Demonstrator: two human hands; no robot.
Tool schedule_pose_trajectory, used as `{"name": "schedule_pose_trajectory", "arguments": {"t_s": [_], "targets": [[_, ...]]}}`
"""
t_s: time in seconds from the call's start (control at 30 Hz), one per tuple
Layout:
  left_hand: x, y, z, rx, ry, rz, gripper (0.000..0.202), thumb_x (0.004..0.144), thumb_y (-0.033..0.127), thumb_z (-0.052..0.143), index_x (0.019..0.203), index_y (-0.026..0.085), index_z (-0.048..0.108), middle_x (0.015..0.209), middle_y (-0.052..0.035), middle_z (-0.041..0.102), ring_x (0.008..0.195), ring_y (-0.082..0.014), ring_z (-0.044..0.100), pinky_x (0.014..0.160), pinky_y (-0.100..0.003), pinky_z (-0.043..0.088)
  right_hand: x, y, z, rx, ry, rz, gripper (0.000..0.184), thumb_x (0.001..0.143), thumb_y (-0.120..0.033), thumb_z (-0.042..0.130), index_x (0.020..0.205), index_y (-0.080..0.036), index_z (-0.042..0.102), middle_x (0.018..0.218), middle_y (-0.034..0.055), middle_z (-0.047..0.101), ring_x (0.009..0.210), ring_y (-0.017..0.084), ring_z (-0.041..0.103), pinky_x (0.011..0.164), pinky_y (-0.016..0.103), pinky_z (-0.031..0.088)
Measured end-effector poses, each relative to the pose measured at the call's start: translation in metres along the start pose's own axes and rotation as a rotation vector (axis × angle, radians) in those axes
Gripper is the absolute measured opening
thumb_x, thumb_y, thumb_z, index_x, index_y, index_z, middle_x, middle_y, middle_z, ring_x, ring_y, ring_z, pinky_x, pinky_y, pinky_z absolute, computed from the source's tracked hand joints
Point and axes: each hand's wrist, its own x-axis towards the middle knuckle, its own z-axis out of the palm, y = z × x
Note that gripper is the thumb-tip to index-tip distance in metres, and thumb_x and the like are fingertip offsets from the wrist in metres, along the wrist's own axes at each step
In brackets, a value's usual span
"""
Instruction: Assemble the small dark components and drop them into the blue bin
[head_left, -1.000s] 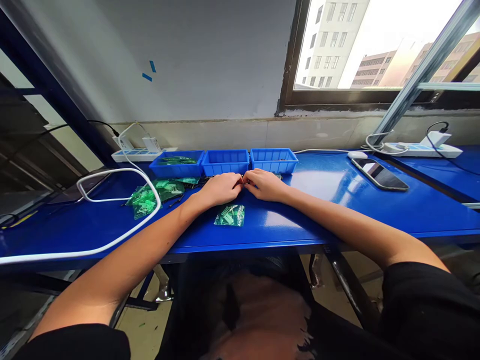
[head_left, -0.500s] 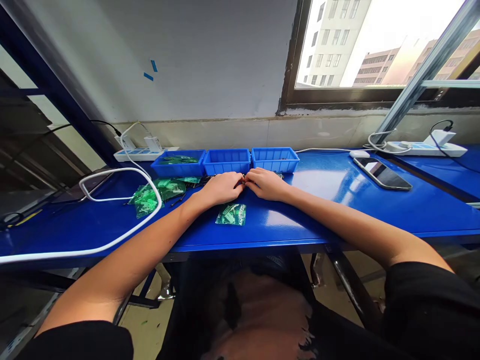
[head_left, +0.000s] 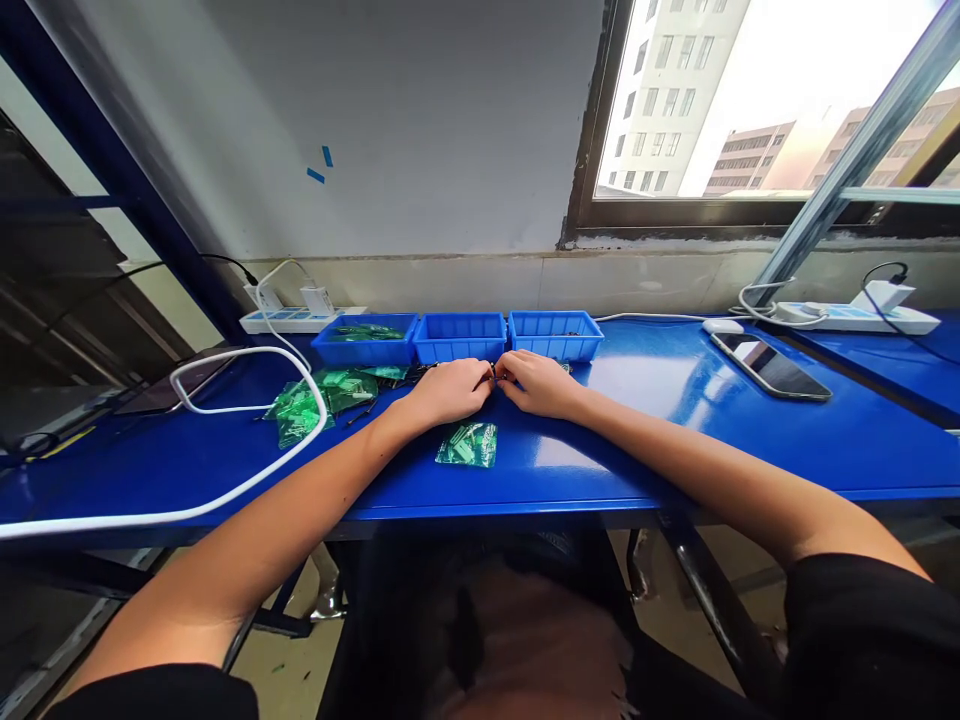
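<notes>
Behind the blue desk (head_left: 660, 400), whose glossy top reflects bright light, there is a grey wall (head_left: 450, 120) with a paler strip (head_left: 645, 280) along its bottom, and at the right a dark-framed window (head_left: 780, 100) shows white sky (head_left: 795, 50) and several buildings (head_left: 667, 110), while the floor (head_left: 296, 685) below is yellowish.

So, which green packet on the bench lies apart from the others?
The green packet between the left hand and the bench's near edge; the other green packets on the bench are bunched together farther left.
</notes>
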Motion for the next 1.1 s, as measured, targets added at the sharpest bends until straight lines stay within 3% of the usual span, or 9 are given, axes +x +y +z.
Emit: {"name": "schedule_pose_trajectory", "arguments": {"t_s": [0.43, 0.67, 1.1], "targets": [[-0.0005, -0.0002, 0.0016, -0.045, 0.001, -0.021, 0.027, 0.087, 0.033, 0.036, 0.100, 0.023, 0.058, 0.107, -0.0037, 0.066, 0.097, -0.0246, 0.062, 0.076, -0.034, 0.048, 0.0004, -0.0017, -0.0021, -0.043, -0.047, 0.009, 0.012, 0.087, -0.015, 0.045, 0.085, -0.016, 0.056, 0.088, 0.0077, 0.062, 0.087, 0.018, 0.056, 0.077, 0.029, 0.041], [-0.0016, 0.0006, 0.0001, -0.148, 0.031, -0.047, 0.025, 0.086, 0.031, 0.042, 0.109, 0.024, 0.048, 0.098, -0.0011, 0.067, 0.090, -0.0230, 0.064, 0.073, -0.032, 0.047, 0.0009, -0.0011, -0.0012, -0.049, -0.030, -0.010, 0.014, 0.088, -0.017, 0.043, 0.085, -0.016, 0.056, 0.086, 0.0075, 0.062, 0.087, 0.019, 0.056, 0.077, 0.029, 0.041], [-0.0007, 0.0003, 0.0012, -0.098, 0.020, -0.068, 0.020, 0.089, 0.031, 0.037, 0.102, 0.023, 0.050, 0.100, -0.0041, 0.067, 0.094, -0.0256, 0.063, 0.074, -0.034, 0.047, -0.0003, -0.0010, -0.0008, -0.025, 0.006, 0.000, 0.010, 0.087, -0.018, 0.046, 0.092, -0.017, 0.055, 0.084, 0.0049, 0.062, 0.084, 0.018, 0.056, 0.074, 0.028, 0.041]]}}
